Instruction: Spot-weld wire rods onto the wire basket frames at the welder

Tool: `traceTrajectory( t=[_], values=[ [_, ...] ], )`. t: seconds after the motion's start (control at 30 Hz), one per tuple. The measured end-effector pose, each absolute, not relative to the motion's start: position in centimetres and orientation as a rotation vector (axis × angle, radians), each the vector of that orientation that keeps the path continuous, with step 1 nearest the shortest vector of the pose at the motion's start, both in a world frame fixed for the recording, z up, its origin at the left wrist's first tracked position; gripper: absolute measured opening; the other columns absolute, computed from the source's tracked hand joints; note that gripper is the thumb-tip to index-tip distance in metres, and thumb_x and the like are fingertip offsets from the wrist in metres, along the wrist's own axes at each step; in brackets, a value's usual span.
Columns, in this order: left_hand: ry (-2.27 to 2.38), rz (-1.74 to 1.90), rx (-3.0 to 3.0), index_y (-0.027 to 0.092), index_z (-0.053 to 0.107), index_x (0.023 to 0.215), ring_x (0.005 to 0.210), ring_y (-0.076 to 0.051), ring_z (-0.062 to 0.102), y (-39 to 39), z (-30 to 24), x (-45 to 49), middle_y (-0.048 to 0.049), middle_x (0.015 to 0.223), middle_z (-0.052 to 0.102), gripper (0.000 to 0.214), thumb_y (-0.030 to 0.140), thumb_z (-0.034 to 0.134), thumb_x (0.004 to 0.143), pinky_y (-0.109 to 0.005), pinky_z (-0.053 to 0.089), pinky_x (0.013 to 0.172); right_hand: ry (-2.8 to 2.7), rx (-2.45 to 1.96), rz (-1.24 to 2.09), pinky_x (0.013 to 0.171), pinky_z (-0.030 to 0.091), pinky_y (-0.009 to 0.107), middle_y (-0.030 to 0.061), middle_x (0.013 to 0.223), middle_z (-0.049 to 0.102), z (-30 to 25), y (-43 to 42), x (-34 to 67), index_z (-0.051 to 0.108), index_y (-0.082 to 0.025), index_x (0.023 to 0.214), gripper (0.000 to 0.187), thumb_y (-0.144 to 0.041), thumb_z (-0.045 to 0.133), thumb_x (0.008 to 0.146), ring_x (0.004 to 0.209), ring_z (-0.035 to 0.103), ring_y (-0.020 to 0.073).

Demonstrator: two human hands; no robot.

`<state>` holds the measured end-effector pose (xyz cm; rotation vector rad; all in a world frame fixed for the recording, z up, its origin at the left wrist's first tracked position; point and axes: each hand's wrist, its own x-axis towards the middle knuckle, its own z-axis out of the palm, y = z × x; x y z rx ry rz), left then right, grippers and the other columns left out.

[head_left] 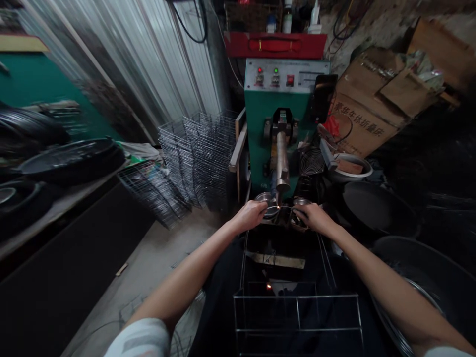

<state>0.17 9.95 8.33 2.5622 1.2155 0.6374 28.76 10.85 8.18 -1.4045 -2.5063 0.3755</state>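
Observation:
My left hand and my right hand are closed on the far end of a wire rack, one at each side. Its near end extends toward my body, over dark clothing. Between my hands, a thin wire runs beneath the tip of a spot welder's metal arm, where a small orange glow shows. A second orange spark appears lower down, inside the rack. Round metal dishes sit close to both hands, partly covered by my fingers. The green welder stands straight ahead with red and green lamps lit.
Stacked wire racks stand on the floor to the left. A long bench with black pans lies farther left. At right are large dark basins, a pale bowl and cardboard boxes. A red case tops the welder.

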Motion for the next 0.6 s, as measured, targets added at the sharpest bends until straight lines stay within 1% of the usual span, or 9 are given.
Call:
traceTrajectory(
  t=[0.23, 0.4, 0.5, 0.6],
  values=[
    [1.253, 0.595, 2.566, 0.018, 0.061, 0.082, 0.073, -0.019, 0.064, 9.9, 8.2, 0.4, -0.0051, 0.077, 0.066, 0.017, 0.009, 0.053, 0.094, -0.027, 0.041, 0.067, -2.434, -1.309, 0.464, 0.099, 0.053, 0.036, 0.0122, 0.122, 0.077, 7.7, 11.0, 28.9, 0.078, -0.02, 0.12, 0.03, -0.027, 0.053, 0.103, 0.113, 0.072, 0.0288],
    [1.264, 0.577, 2.562, 0.017, 0.065, 0.085, 0.075, -0.021, 0.066, 9.9, 8.2, 0.3, -0.0076, 0.08, 0.069, 0.014, 0.009, 0.055, 0.091, -0.027, 0.042, 0.068, -2.403, -1.31, 0.527, 0.101, 0.054, 0.04, 0.0122, 0.123, 0.076, 7.5, 11.1, 28.9, 0.078, -0.02, 0.12, 0.03, -0.029, 0.055, 0.102, 0.114, 0.072, 0.0305],
    [1.264, 0.581, 2.546, 0.016, 0.067, 0.087, 0.075, -0.021, 0.066, 10.1, 8.1, 0.3, -0.0077, 0.081, 0.07, 0.014, 0.009, 0.055, 0.091, -0.027, 0.043, 0.068, -2.375, -1.295, 0.547, 0.101, 0.054, 0.041, 0.0131, 0.123, 0.076, 7.3, 11.3, 29.0, 0.078, -0.018, 0.12, 0.032, -0.03, 0.055, 0.102, 0.114, 0.072, 0.0314],
    [1.263, 0.584, 2.519, 0.017, 0.067, 0.086, 0.074, -0.021, 0.067, 10.2, 8.2, 0.4, -0.0072, 0.079, 0.07, 0.015, 0.01, 0.055, 0.091, -0.027, 0.043, 0.068, -2.366, -1.279, 0.587, 0.101, 0.055, 0.041, 0.012, 0.123, 0.077, 7.0, 11.4, 29.2, 0.079, -0.019, 0.119, 0.033, -0.033, 0.054, 0.101, 0.114, 0.072, 0.0317]
  ],
)
